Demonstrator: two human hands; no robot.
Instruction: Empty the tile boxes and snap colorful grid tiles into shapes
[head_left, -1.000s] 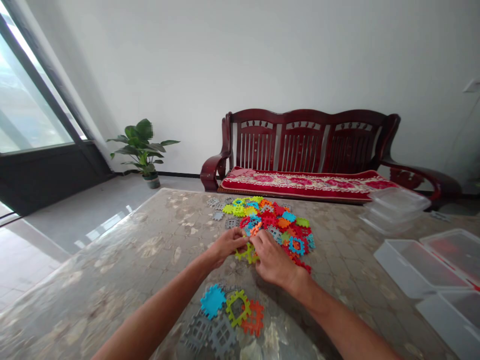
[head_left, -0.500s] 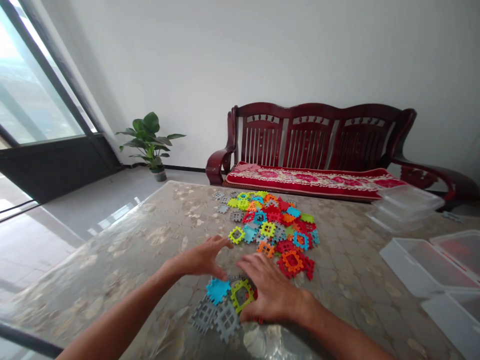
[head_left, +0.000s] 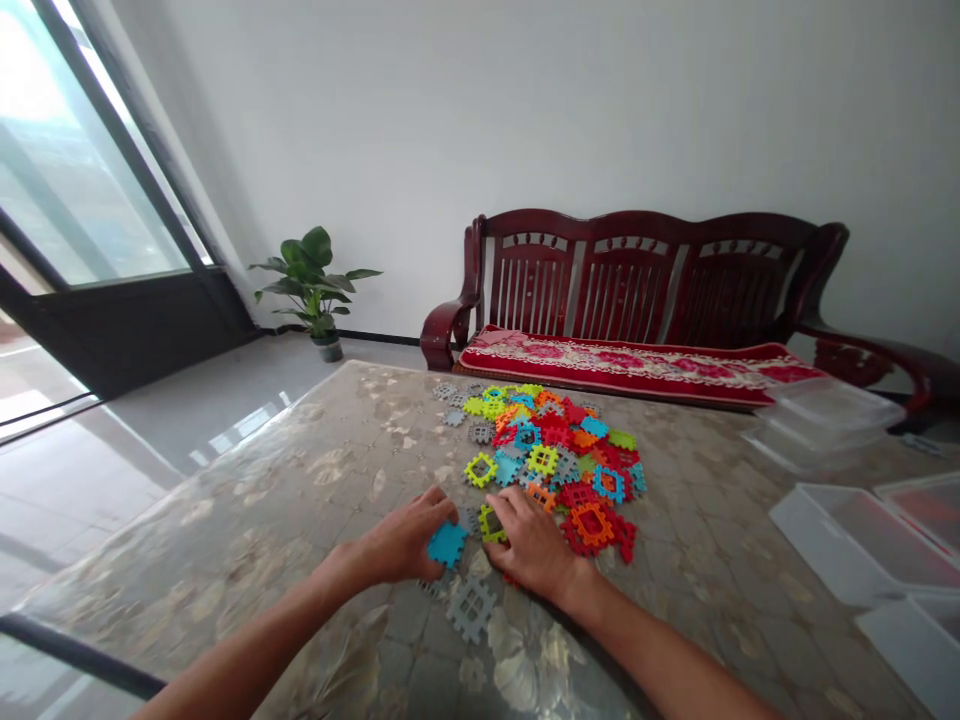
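Between the fingers and thumb of my left hand [head_left: 420, 535] is a blue notched square tile [head_left: 448, 544]. My right hand [head_left: 536, 540] curls round a yellow-green window tile [head_left: 491, 524], its thumb and fingers on the tile's right side. A grey window tile [head_left: 472, 606] lies flat on the table just below, between the two hands. Another grey piece [head_left: 429, 588] shows only partly beneath my left hand, and a bit of red peeks out under the right. Just beyond my fingers spreads a heap of colourful interlocking tiles [head_left: 555, 440].
The table [head_left: 337, 470] has a patterned covering. Clear plastic boxes [head_left: 832, 540] stand on its right side, with stacked clear lids or trays [head_left: 825, 425] behind them. A carved wooden bench [head_left: 637, 290] and a potted plant [head_left: 319, 290] are past the far edge.
Both hands have closed on tiles. The blue and yellow-green tiles have moved away from me toward the heap, while a grey tile stays behind on the table.
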